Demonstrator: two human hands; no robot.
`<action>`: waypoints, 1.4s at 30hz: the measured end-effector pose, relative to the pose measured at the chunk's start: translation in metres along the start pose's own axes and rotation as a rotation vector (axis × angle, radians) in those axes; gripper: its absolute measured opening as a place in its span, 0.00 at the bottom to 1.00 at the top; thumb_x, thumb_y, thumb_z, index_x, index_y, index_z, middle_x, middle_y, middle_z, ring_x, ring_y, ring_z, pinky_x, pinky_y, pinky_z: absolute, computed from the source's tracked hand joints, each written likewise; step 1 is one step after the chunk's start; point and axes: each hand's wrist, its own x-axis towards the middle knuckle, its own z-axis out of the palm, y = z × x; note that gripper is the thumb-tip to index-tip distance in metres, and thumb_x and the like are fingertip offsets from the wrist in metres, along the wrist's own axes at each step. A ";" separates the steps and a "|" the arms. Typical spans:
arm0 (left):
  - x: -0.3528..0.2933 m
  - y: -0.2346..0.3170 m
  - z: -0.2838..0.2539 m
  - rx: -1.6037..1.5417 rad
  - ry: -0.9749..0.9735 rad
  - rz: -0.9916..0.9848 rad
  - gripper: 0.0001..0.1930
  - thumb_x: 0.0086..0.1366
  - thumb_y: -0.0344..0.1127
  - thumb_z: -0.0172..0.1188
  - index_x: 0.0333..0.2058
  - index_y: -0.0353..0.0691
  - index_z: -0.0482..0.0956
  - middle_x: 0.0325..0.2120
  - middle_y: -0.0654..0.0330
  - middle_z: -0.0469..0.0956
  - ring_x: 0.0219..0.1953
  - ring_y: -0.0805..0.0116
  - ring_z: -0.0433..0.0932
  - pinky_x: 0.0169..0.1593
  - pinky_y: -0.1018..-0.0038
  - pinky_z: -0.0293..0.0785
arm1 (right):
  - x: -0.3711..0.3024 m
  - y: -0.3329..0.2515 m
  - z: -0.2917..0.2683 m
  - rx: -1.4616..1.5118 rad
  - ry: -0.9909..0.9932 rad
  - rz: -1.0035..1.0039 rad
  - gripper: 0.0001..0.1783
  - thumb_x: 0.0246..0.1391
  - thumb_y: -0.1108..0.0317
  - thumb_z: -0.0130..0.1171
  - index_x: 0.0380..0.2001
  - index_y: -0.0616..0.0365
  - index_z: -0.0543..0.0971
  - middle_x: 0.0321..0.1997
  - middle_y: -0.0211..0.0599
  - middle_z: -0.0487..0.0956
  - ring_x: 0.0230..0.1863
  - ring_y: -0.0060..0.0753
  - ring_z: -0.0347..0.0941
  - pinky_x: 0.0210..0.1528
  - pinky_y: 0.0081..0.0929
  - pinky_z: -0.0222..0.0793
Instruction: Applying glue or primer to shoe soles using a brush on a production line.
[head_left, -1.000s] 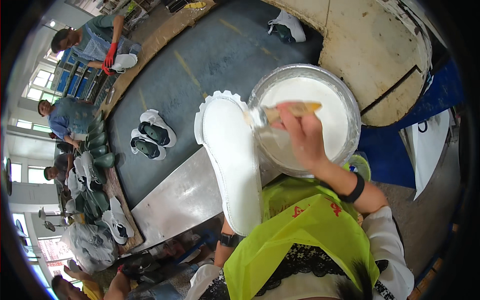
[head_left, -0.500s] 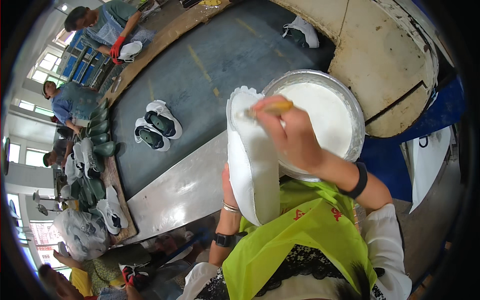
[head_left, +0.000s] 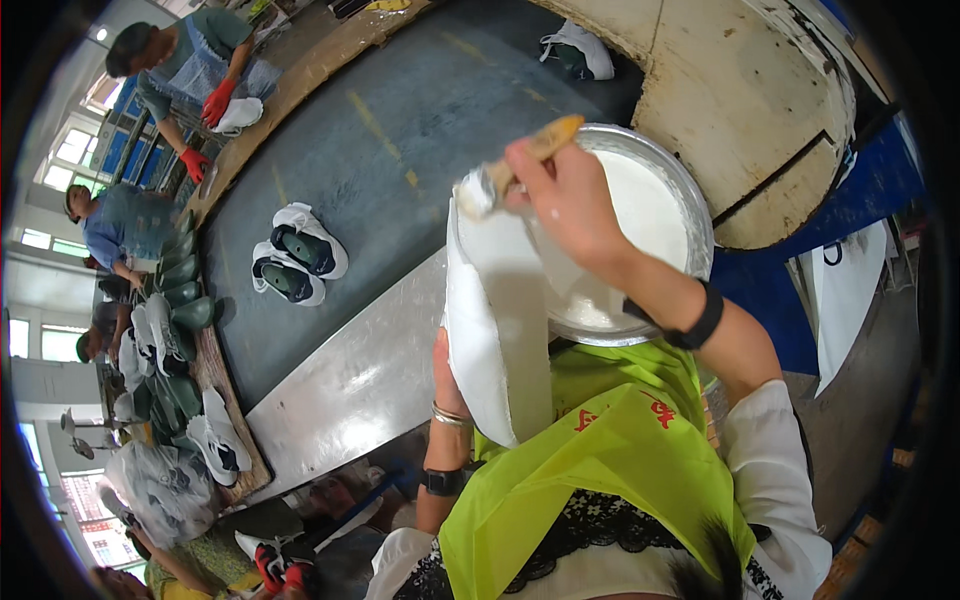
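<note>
My right hand (head_left: pixel 578 205) is closed round the wooden handle of a brush (head_left: pixel 545 143). White stuff coats the bristles, which are at the far end of a long white shoe sole (head_left: pixel 475 320). My left hand (head_left: pixel 446 378) grips that sole along its left side, fingers partly hidden behind it. The sole is tilted, with its near end close to my yellow-green apron (head_left: pixel 600 440). Just right of it, partly under my right forearm, stands a round metal basin (head_left: pixel 703 225) of white liquid (head_left: pixel 645 215).
A pair of white shoes (head_left: pixel 300 255) sits on the dark belt (head_left: pixel 375 190), and another shoe (head_left: pixel 580 50) lies farther up. Shoes and green shoe lasts (head_left: pixel 180 275) line the left edge. Co-workers stand beyond, one wearing red gloves (head_left: pixel 218 100). A worn cream machine top (head_left: pixel 745 110) is at right.
My right hand has moved the brush to the sole's far end, its handle now pointing up and right. The co-worker's red-gloved hands have come apart. The whole view has shifted slightly.
</note>
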 end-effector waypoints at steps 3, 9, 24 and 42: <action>-0.002 0.003 0.002 -0.104 0.061 -0.046 0.24 0.69 0.49 0.41 0.49 0.34 0.72 0.38 0.55 0.79 0.36 0.65 0.80 0.40 0.70 0.79 | -0.035 -0.005 -0.007 0.112 -0.199 0.069 0.15 0.61 0.63 0.54 0.36 0.68 0.75 0.28 0.38 0.78 0.27 0.20 0.73 0.31 0.22 0.70; -0.001 -0.001 -0.021 0.034 -0.172 -0.043 0.31 0.71 0.55 0.36 0.60 0.35 0.63 0.51 0.51 0.74 0.48 0.60 0.77 0.52 0.64 0.75 | -0.005 -0.015 -0.013 0.220 -0.447 0.166 0.15 0.63 0.66 0.52 0.43 0.70 0.75 0.39 0.37 0.79 0.38 0.20 0.75 0.43 0.21 0.74; 0.005 0.022 -0.017 -0.115 -0.006 0.080 0.22 0.71 0.41 0.40 0.52 0.28 0.69 0.42 0.48 0.78 0.36 0.61 0.81 0.39 0.69 0.81 | -0.063 0.022 -0.021 -0.140 -0.479 -0.337 0.07 0.62 0.68 0.50 0.38 0.58 0.76 0.40 0.41 0.79 0.37 0.39 0.78 0.43 0.28 0.72; 0.445 0.064 0.083 0.140 0.355 -0.006 0.36 0.54 0.56 0.67 0.51 0.31 0.73 0.41 0.56 0.79 0.38 0.61 0.79 0.41 0.63 0.76 | -0.021 0.021 -0.094 0.010 0.200 0.123 0.06 0.57 0.80 0.55 0.38 0.68 0.77 0.42 0.39 0.75 0.42 0.27 0.75 0.45 0.25 0.75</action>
